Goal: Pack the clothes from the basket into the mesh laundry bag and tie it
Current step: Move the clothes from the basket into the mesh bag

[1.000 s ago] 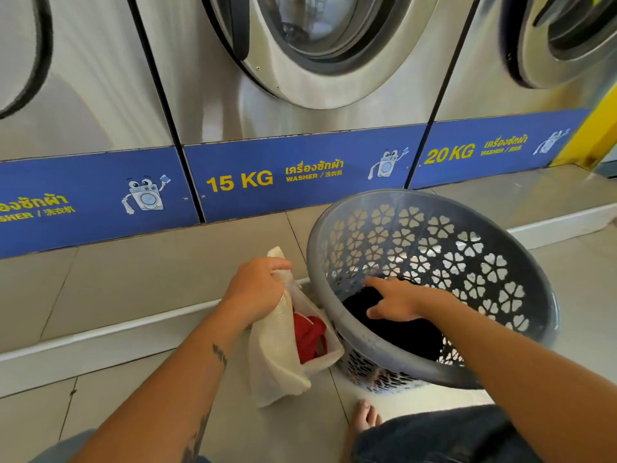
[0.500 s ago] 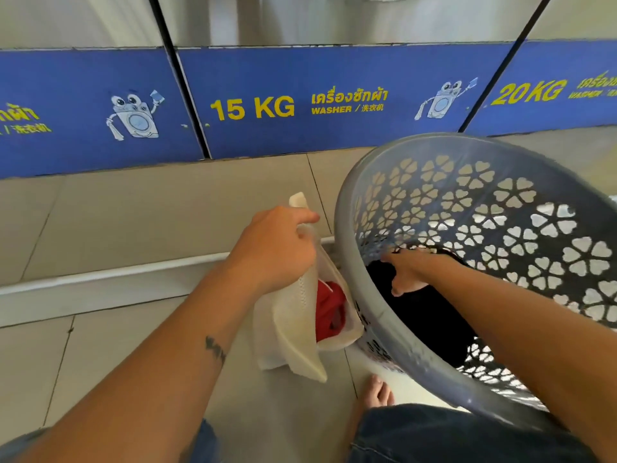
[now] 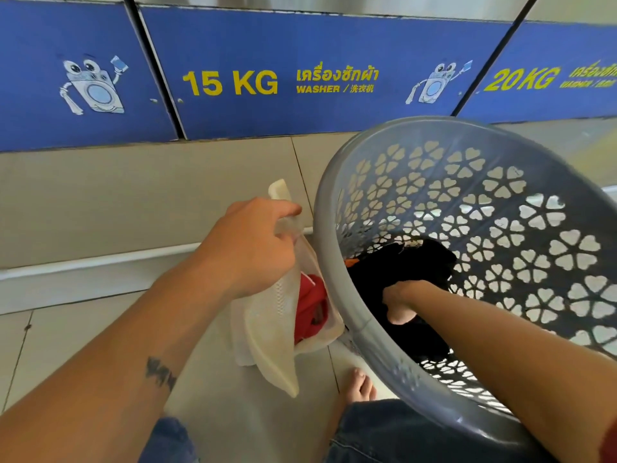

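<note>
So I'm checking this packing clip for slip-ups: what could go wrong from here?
The left hand pinches only one edge of the mesh bag, so its mouth may sag shut before the black garment arrives. The basket is tipped toward the person; pulling with the right hand could roll it over. The red garment sits near the opening and might spill out.
</note>
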The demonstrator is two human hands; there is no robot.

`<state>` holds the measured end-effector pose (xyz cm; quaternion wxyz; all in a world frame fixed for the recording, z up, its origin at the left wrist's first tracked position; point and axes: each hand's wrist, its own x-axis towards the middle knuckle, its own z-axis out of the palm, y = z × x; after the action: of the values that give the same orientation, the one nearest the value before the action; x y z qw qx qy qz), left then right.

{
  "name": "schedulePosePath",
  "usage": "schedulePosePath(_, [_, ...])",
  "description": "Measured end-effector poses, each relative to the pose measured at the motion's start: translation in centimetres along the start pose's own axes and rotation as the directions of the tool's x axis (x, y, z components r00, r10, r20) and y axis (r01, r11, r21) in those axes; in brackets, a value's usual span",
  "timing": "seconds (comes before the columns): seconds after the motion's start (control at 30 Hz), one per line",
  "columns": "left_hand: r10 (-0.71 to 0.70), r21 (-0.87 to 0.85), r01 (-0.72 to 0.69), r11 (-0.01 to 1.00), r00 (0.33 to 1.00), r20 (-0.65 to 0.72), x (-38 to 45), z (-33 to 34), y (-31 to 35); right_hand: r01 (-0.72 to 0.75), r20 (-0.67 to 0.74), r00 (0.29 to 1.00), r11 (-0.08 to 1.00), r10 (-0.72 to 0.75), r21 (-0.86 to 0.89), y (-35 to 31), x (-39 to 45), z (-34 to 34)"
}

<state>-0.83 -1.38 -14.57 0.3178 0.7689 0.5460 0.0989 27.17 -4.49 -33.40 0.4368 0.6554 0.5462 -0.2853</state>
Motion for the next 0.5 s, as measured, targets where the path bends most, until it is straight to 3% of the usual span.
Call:
schedulePosePath(0.17, [-0.028, -0.006, 0.028, 1.0, 0.999, 0.016, -0.6, -0.4, 0.1, 0.036, -0.132, 0.991, 0.974, -0.007, 0.225, 0.1, -2.2, -2.5])
schedulePosePath(0.37, [-0.035, -0.023, 0.038, 0.999, 0.992, 0.121, -0.5, -0.5, 0.6, 0.075, -0.19, 0.982, 0.965, -0.027, 0.253, 0.8, -5.5, -4.4])
schedulePosePath(0.5, [-0.031, -0.03, 0.037, 0.999, 0.983, 0.183, -1.2, 0.1, 1.2, 0.161, -0.348, 0.936, 0.948, -0.058, 0.274, 1.2, -9.2, -5.8])
